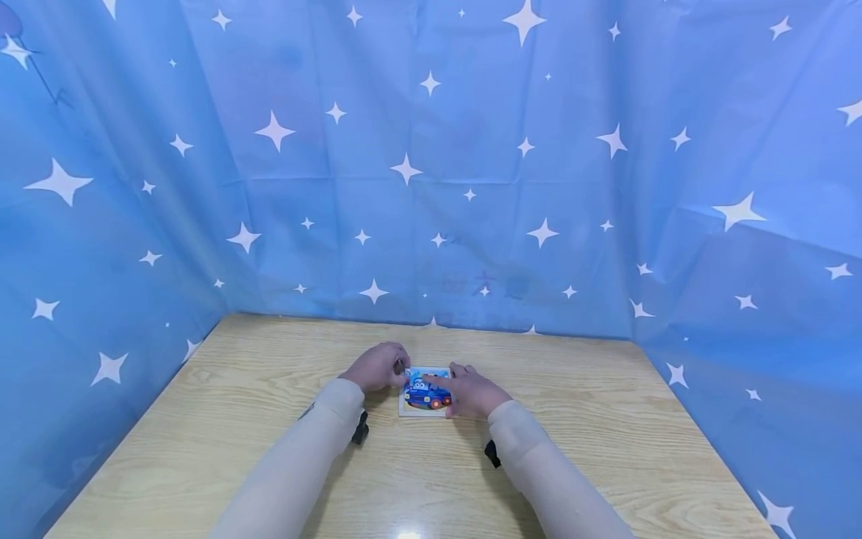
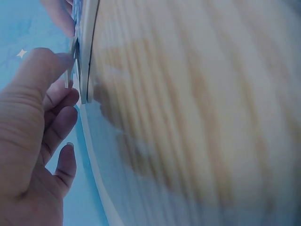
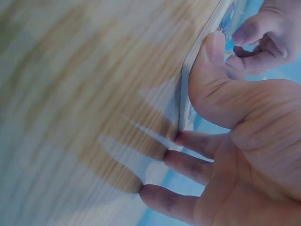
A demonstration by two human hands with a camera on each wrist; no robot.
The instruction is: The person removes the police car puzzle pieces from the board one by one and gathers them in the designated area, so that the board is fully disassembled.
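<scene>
A small flat jigsaw puzzle [image 1: 423,398] lies on the table, showing a blue cartoon car within a pale frame [image 2: 85,56]. At its upper left corner my left hand [image 1: 377,367] pinches a thin flat puzzle piece [image 2: 69,75] between thumb and index finger, tilted up close to the frame. My right hand [image 1: 477,392] rests at the puzzle's right side, its index finger reaching over the picture. In the right wrist view the thumb [image 3: 215,52] lies on the frame's rim, and several straight fingertips touch the table beside it. Both hands cover parts of the picture.
A light wood-grain table [image 1: 283,464] spreads around the hands. Blue cloth with white stars [image 1: 404,224] hangs behind it and along both sides. Dark wrist-camera mounts [image 1: 360,429] sit below the wrists.
</scene>
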